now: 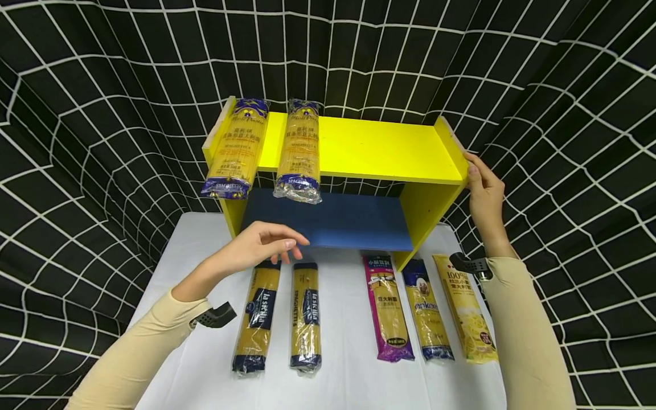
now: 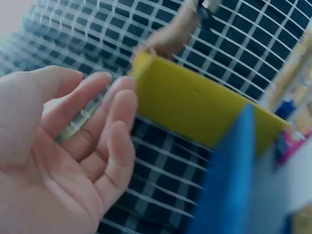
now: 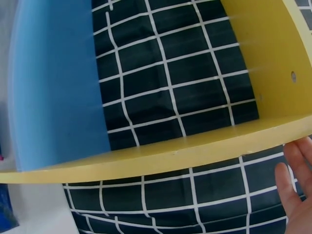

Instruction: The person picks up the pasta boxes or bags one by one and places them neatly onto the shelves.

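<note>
A yellow shelf unit (image 1: 379, 145) with a blue lower board (image 1: 338, 219) stands on the white-covered table. Two spaghetti packs lie on its top at the left, one (image 1: 238, 145) by the side wall and another (image 1: 299, 148) beside it. My left hand (image 1: 261, 242) hovers in front of the blue board, fingers loosely bent and holding nothing; the left wrist view shows its bare palm. With the fingers of my right hand (image 1: 484, 193) I touch the outer face of the yellow right side panel (image 3: 204, 151), near its top.
On the table lie two la sicilia spaghetti packs, one (image 1: 258, 319) left of the other (image 1: 306, 319). Further right are a pink pasta pack (image 1: 389, 310), a blue-ended pack (image 1: 427, 313) and a yellow pack (image 1: 466, 313). Black cloth with a white grid (image 1: 379, 62) surrounds the table.
</note>
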`<state>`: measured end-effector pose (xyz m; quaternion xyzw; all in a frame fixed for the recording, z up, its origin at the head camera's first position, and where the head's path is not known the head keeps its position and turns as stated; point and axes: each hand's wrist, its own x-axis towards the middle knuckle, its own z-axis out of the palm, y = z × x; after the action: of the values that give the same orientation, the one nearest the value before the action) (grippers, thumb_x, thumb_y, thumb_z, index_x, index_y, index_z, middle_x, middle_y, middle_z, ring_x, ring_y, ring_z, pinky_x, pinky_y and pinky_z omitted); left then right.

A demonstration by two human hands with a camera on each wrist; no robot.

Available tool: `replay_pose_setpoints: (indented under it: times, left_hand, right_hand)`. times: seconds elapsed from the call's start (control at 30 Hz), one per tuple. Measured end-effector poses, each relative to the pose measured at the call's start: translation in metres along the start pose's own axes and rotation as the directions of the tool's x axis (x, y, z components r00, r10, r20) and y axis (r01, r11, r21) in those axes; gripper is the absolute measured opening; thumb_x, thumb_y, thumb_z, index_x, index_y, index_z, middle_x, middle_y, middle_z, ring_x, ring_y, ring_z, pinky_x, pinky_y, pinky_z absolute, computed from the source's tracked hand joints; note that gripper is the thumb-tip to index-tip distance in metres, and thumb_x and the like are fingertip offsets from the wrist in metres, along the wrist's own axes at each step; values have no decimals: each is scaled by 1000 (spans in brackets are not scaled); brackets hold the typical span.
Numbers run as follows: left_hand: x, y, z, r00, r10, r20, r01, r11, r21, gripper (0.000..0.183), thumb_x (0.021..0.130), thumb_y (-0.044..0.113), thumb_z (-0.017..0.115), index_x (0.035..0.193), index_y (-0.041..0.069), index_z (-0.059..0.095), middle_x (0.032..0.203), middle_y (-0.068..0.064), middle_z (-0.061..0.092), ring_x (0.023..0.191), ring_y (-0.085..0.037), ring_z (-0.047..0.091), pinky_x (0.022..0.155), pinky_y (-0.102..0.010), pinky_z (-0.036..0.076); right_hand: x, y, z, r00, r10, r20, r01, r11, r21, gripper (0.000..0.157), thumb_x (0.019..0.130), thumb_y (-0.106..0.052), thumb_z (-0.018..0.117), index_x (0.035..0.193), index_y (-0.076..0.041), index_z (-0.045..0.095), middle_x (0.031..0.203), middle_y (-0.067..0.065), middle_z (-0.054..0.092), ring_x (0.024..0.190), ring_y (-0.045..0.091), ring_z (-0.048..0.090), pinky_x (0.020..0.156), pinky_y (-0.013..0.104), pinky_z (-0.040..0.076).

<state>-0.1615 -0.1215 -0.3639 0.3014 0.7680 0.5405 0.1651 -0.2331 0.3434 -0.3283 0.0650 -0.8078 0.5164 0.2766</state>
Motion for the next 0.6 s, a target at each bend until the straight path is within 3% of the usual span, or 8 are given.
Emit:
replay_pose_setpoints:
  times: [0.1, 0.27, 0.43, 0.6]
  left_hand:
    - [-11, -43, 5, 999, -17, -29, 17, 1000, -4, 27, 103, 23, 54, 121, 11, 69, 102, -14, 75, 81, -17, 68, 68, -27, 55]
    - [-38, -126, 22, 982, -79, -169, 93, 992, 81, 26, 99, 22, 61, 122, 14, 70, 110, -10, 74, 88, -8, 65, 75, -29, 55]
    - [-63, -190, 46, 934, -191, -301, 266, 935, 233, 36, 93, 18, 68, 128, 10, 66, 105, -17, 62, 83, -13, 53, 73, -27, 46]
    - [-75, -227, 64, 871, -281, -402, 414, 861, 295, 53, 88, 18, 74, 138, 11, 59, 104, -20, 51, 81, -21, 45, 65, -25, 37]
  right_hand:
    - [0, 1, 1, 1000, 2, -3, -2, 1000, 2, 37, 106, -27, 46, 139, -18, 59, 126, 0, 66, 93, 2, 57, 83, 12, 46]
    - [1, 0, 2, 1000, -12, -6, 12, 1000, 13, 37, 106, -26, 46, 139, -17, 59, 123, 0, 66, 91, 2, 57, 82, 13, 46]
    - [1, 0, 2, 1000, -15, -8, 15, 1000, 27, 37, 105, -26, 47, 138, -16, 60, 122, -3, 67, 91, 3, 57, 82, 13, 46]
    - [0, 0, 2, 1000, -23, -12, 23, 1000, 21, 36, 106, -24, 47, 138, -16, 60, 121, -1, 67, 90, 3, 57, 81, 14, 46]
